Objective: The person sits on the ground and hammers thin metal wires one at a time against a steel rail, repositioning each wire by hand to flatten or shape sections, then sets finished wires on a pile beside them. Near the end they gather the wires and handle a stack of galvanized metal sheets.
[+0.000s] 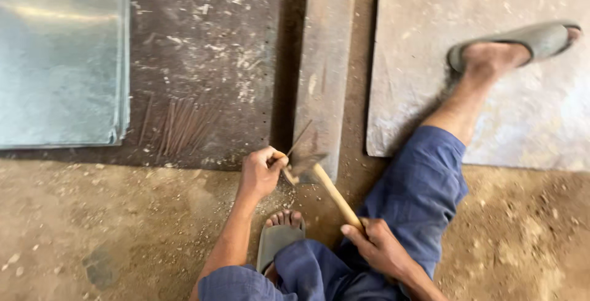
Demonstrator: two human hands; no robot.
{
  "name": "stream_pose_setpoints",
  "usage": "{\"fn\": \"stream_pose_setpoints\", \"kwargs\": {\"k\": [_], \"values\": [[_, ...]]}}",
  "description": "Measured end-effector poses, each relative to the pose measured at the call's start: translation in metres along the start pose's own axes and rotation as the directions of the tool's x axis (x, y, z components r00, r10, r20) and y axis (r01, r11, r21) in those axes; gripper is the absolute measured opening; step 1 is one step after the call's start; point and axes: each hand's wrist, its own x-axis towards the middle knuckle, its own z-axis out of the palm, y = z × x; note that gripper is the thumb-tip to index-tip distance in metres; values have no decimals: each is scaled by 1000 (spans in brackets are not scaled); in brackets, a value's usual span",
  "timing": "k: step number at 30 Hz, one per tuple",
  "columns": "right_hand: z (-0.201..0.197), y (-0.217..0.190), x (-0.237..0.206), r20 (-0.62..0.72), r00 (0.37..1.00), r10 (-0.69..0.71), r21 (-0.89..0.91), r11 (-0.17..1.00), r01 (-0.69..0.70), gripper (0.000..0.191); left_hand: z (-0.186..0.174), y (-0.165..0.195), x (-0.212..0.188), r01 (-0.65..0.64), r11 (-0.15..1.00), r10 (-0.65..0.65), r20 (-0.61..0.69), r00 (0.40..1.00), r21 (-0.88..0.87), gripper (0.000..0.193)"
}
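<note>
My left hand (261, 172) pinches a thin rusty nail (299, 137) and holds it slanted against the near end of a long steel bar (324, 61) lying on the ground. My right hand (379, 247) grips the wooden handle (337, 195) of a hammer, whose blurred metal head (302, 167) sits right beside the left fingers at the bar's end. I sit on the dirt floor in blue trousers with my legs to either side of the bar.
A pile of rusty nails (178, 128) lies on a dark metal plate (203, 43). A stack of shiny sheet metal (61, 55) is at the upper left. A grey slab (522, 104) lies under my sandalled foot (516, 46); my other sandalled foot (279, 233) is by the hammer.
</note>
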Motion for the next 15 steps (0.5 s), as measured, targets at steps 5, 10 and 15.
{"fn": "stream_pose_setpoints", "kwargs": {"k": [5,10,15], "values": [[-38,-67,-8,-253,935,-250,-213,957,198,27,11,1,7,-115,992,116,-21,993,55,16],[-53,-80,25,-267,924,-275,-162,957,239,21,11,5,8,-106,994,107,-39,994,6,15],[-43,-63,38,-270,951,-148,-255,964,78,41,11,9,5,-79,997,79,-11,997,0,11]]}}
